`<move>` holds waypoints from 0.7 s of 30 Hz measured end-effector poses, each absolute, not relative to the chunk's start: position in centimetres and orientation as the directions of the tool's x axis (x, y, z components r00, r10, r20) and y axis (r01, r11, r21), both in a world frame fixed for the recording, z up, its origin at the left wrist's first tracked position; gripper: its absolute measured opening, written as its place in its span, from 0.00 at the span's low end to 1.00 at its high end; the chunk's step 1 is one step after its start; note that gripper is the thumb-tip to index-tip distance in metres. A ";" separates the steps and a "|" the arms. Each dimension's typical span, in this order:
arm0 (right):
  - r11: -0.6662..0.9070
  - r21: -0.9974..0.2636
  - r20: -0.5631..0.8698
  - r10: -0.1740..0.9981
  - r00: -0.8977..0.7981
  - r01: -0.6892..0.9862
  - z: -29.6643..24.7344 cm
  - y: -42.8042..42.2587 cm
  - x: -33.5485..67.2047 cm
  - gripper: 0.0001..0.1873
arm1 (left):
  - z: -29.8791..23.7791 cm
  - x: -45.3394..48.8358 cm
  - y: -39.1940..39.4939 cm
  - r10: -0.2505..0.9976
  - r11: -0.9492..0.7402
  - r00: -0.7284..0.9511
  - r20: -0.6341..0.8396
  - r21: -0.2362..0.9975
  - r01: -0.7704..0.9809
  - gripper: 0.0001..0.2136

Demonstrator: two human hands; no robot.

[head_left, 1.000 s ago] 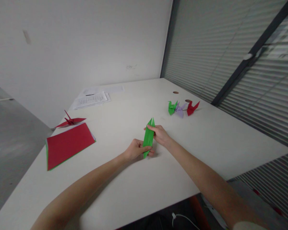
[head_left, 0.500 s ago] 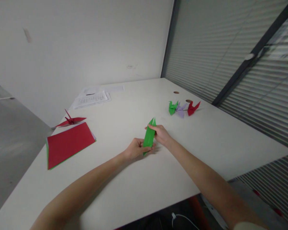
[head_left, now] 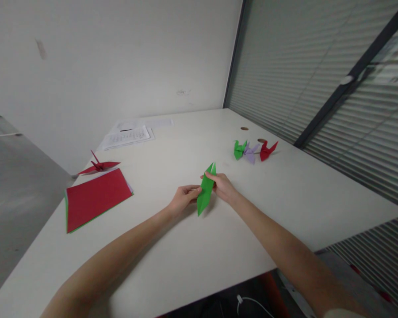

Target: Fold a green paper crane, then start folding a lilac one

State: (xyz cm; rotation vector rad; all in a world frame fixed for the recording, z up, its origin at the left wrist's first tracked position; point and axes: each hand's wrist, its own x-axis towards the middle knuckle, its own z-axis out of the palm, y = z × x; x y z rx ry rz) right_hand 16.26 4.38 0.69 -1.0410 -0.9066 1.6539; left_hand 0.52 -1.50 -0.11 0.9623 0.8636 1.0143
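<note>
Between both hands' fingers (head_left: 208, 178), pinched green folded paper (head_left: 205, 191).

- Folded paper (head_left: 205, 191): bright green;
- Sheet stack (head_left: 94, 198): red top, green edge beneath;
- Cranes: dark red (head_left: 97, 167); green (head_left: 239, 149), lilac (head_left: 251, 153), red (head_left: 267, 150);
- Table (head_left: 192, 247): plain white.

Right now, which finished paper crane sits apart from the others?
The dark red crane beside the red paper stack; the green, lilac and red cranes cluster together at far right.
</note>
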 end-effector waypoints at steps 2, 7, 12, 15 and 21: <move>-0.283 -0.912 -0.211 0.944 -0.252 -0.296 0.3 4.0 15.7 0.15 | -0.3 0.5 -1.4 0.960 0.215 0.239 -0.149 0.936 -0.280 0.24; -0.264 -0.935 -0.176 0.925 -0.337 -0.235 -0.5 3.5 14.9 0.20 | -0.7 0.4 -1.3 0.970 0.187 0.196 -0.141 0.952 -0.241 0.21; -0.008 -0.988 0.035 0.959 -0.280 -0.151 -0.6 4.1 15.5 0.23 | -0.9 0.0 -0.7 0.995 0.095 0.044 -0.087 0.970 -0.222 0.19; 0.251 -0.967 0.253 0.942 -0.220 -0.036 -0.3 4.3 16.1 0.24 | -0.6 -0.5 -0.2 0.998 0.001 -0.061 -0.016 0.972 -0.235 0.24; 0.494 -0.867 0.422 0.798 -0.430 0.066 0.1 3.7 16.5 0.12 | 0.2 -1.6 0.8 0.987 -0.150 -0.074 0.141 0.980 -0.128 0.21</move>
